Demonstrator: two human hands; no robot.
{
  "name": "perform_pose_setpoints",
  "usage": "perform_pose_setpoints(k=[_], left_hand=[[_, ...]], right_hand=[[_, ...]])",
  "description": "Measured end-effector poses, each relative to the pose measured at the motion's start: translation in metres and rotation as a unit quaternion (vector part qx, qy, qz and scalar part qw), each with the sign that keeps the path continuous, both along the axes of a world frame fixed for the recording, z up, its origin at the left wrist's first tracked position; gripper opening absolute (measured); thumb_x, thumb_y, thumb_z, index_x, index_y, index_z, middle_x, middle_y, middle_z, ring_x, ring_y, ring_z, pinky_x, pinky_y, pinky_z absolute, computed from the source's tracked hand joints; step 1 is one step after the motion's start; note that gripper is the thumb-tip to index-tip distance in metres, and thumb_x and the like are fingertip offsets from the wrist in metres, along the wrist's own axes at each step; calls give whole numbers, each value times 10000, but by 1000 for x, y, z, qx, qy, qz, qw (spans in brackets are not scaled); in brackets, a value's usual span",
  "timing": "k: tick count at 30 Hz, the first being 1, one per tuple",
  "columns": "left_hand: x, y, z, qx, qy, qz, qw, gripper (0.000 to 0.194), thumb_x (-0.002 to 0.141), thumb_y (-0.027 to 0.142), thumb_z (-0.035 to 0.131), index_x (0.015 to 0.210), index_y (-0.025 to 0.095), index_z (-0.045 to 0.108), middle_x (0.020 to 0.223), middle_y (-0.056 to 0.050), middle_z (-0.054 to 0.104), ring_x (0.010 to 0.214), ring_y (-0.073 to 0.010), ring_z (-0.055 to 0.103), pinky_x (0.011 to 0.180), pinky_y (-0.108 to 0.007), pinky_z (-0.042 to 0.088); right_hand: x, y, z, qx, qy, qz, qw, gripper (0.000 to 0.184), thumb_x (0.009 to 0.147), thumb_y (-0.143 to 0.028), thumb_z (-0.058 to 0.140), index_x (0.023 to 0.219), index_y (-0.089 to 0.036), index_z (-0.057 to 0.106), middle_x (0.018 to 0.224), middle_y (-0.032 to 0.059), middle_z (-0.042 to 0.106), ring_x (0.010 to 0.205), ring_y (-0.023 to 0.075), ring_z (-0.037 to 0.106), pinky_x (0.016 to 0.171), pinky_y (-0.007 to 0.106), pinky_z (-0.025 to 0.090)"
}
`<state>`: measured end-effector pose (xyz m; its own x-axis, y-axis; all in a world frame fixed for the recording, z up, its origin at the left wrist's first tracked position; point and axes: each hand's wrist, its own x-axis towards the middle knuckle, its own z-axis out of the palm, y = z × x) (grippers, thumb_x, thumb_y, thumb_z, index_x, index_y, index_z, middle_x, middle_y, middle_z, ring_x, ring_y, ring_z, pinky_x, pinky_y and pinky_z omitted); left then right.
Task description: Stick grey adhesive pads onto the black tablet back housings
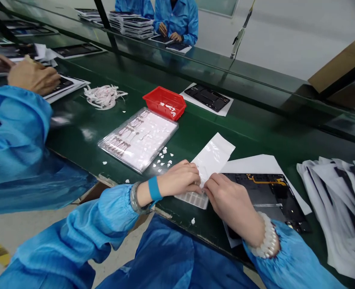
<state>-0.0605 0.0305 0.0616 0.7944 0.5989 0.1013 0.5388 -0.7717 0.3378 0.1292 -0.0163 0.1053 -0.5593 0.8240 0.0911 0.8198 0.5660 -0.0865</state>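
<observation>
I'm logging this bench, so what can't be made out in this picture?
Head view:
Exactly what the left hand and right hand pinch: hidden by the hands themselves.
Part of the black panel: behind the right hand.
White bits in the red bin: too small to identify.
White-and-dark pile: cut off by the right edge.
</observation>
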Motion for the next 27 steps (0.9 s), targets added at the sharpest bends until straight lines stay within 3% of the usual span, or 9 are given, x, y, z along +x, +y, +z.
perform_pose_setpoints(k=[3,5,7,9,12,15,27], left_hand=[[-2,-1,13,-40,-1,-7,999,407,790,574,606,882,179,642,833,-13,661,882,-173,580,743,-284,295],[3,-3,22,-36,-20,-18,999,464,807,599,565,1009,184,614,912,-22,656,890,-174,586,773,-289,319],[15,-7,25,6,-37,-55,998,369,867,509,555,1051,190,590,994,-27,641,926,-176,576,794,-299,341],[31,-11,22,64,-38,-105,992,205,906,366,559,1015,196,594,1053,-32,620,954,-184,560,785,-309,364],[51,-14,9,119,-17,-142,983,106,918,231,529,990,189,594,1067,-51,603,957,-198,550,750,-319,396],[58,-13,-1,117,-5,-145,982,135,942,189,463,1000,185,585,1030,-53,609,962,-195,551,763,-320,415],[55,-11,-3,93,-12,-142,985,177,951,170,429,1064,184,564,1058,-59,600,1001,-194,552,820,-330,460]], right_hand=[[37,-1,12,-63,159,-89,981,189,896,-265,486,793,-193,626,828,42,646,796,167,590,689,269,427],[63,-3,11,-151,256,-187,937,222,865,-373,526,784,-198,636,804,31,656,733,159,588,659,269,438],[81,-7,1,-226,305,-262,887,258,805,-443,580,765,-196,645,773,27,660,703,166,585,640,278,443],[86,-13,-16,-255,324,-294,862,264,762,-458,614,742,-197,653,761,29,657,735,182,581,691,305,448],[79,-23,-39,-209,330,-307,868,238,784,-432,599,700,-215,649,755,34,641,821,208,552,787,348,422],[68,-30,-51,-138,323,-315,882,211,816,-388,584,690,-226,633,782,39,628,887,221,507,851,378,382],[62,-32,-55,-108,272,-329,898,224,841,-372,551,686,-234,636,845,42,571,891,225,441,880,418,346]])
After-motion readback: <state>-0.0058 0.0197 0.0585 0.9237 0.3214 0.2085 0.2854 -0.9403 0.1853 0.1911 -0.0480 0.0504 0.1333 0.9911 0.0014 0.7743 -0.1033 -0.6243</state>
